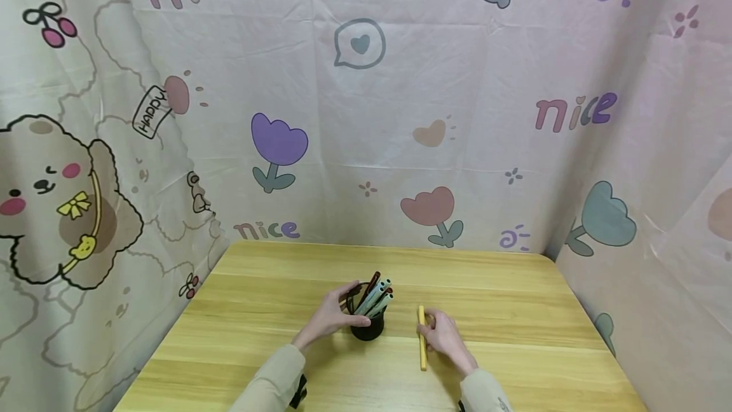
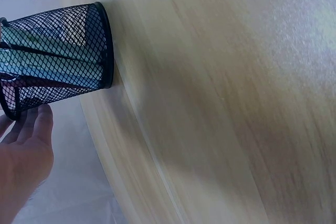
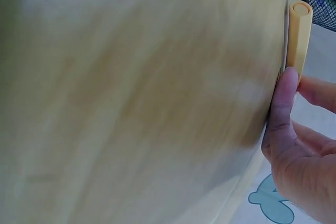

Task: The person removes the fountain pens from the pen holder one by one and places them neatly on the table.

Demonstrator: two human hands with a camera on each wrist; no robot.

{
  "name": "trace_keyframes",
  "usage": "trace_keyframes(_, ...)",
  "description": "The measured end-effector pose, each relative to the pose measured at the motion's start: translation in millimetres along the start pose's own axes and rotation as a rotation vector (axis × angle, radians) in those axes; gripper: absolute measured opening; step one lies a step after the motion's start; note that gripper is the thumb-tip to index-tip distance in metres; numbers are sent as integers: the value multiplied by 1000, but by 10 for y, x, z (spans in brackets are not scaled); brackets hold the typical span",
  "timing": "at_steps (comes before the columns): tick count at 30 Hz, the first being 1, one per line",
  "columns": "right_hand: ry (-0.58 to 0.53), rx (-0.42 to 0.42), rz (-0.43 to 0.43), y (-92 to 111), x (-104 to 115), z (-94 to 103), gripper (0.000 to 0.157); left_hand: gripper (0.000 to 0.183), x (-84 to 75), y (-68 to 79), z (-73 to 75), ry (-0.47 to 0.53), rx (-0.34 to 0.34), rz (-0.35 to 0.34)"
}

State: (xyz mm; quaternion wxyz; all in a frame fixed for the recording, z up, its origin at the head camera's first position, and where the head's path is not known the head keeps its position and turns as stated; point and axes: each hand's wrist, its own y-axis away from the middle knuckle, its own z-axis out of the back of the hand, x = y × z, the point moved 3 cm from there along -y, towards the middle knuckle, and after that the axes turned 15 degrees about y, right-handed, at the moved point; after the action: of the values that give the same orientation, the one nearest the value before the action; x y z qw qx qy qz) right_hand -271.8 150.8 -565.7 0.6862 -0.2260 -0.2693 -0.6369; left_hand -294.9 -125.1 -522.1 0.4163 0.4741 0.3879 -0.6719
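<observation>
A black mesh pen holder [image 1: 367,330] stands upright on the table, filled with several pens [image 1: 377,297] in pale blue, pale green and dark red. My left hand [image 1: 333,314] holds it from the left, thumb on the near side and fingers round the far side by the rim. To the right of the holder, my right hand [image 1: 443,336] pinches a yellow pen [image 1: 423,360] between thumb and fingers. The pen points away from me, close over the tabletop. In the right wrist view, the round end of the yellow pen [image 3: 300,24] sticks out past the thumb.
The light wood table [image 1: 274,278] has a back edge just behind the holder. Printed fabric [image 1: 366,113] with flowers and words hangs behind it and along both sides.
</observation>
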Motion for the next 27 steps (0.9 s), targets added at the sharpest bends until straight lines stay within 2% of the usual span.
trace_keyframes(27, 17, -2, -28, -32, 24, 9, 54, 98, -25, 8, 1, 11, 2, 8)
